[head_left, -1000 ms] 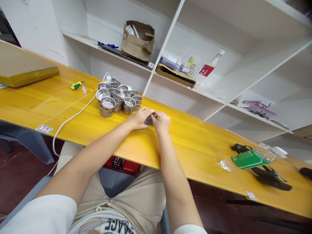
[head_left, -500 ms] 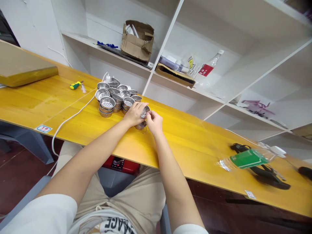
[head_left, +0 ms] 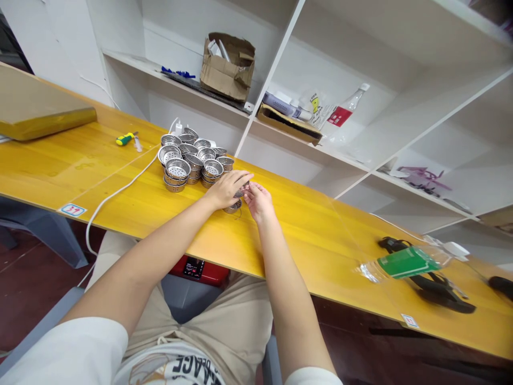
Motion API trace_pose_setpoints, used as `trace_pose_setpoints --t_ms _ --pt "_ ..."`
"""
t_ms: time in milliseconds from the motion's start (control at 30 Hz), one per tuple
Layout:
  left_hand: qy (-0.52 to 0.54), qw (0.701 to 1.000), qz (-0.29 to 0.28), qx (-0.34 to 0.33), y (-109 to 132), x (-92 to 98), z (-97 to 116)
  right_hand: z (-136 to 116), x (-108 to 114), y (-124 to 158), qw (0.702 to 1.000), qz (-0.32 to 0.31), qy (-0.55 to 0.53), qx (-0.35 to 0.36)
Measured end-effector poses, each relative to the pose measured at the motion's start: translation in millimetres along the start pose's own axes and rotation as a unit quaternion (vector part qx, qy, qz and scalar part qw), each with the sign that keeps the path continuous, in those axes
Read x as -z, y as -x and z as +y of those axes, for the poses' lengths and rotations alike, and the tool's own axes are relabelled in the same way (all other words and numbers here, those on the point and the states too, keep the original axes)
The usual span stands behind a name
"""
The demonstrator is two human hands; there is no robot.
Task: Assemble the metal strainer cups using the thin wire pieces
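Observation:
My left hand (head_left: 229, 190) is closed over a small perforated metal cup (head_left: 241, 191), its fingers across the top. Against the same cup, the fingertips of my right hand (head_left: 259, 201) are drawn together at the right side. Most of this cup is covered by my fingers. Just beneath my hands, another perforated metal cup (head_left: 232, 208) stands on the table with a thin curved wire by it. To the left of my hands are several stacked metal cups (head_left: 177, 170) of the same kind, open side up, with holes in their bases.
A white cable (head_left: 120, 193) runs across the yellow table (head_left: 132, 214) and over its front edge. A green and yellow screwdriver (head_left: 125, 139) lies at the left. Rightward are a green-labelled bottle (head_left: 409, 262) and black straps. White shelves (head_left: 312, 168) stand behind, holding a cardboard box (head_left: 226, 69).
My left hand has tilted further over the cup and hides more of it. My right hand has turned, its fingers now more stretched and slightly lower. The stacked cups have not moved.

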State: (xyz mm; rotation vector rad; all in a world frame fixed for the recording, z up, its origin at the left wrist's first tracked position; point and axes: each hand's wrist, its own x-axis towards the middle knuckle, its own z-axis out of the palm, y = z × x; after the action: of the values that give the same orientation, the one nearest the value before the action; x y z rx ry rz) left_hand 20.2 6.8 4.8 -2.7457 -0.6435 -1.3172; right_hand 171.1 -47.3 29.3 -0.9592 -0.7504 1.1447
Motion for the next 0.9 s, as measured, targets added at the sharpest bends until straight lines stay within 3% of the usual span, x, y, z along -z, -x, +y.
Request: trace_pose_setpoints --t_ms 200,433,567,900 --pt "0.024 0.999 0.010 -0.040 1 -2.9 6 -7 2 -1 0.999 -0.013 -0.038 0.005" --pt "0.006 0.999 0.019 -0.031 1 -6.3 8 -4 2 3 0.996 -0.076 0.031 0.029" --pt "-0.023 1.000 0.003 -0.009 0 -2.9 5 0 1 2 0.997 -0.070 0.038 0.009" --pt "-0.059 0.997 -0.041 -0.034 -5 3.0 -6 3 -1 -3 0.998 -0.060 0.029 -0.012"
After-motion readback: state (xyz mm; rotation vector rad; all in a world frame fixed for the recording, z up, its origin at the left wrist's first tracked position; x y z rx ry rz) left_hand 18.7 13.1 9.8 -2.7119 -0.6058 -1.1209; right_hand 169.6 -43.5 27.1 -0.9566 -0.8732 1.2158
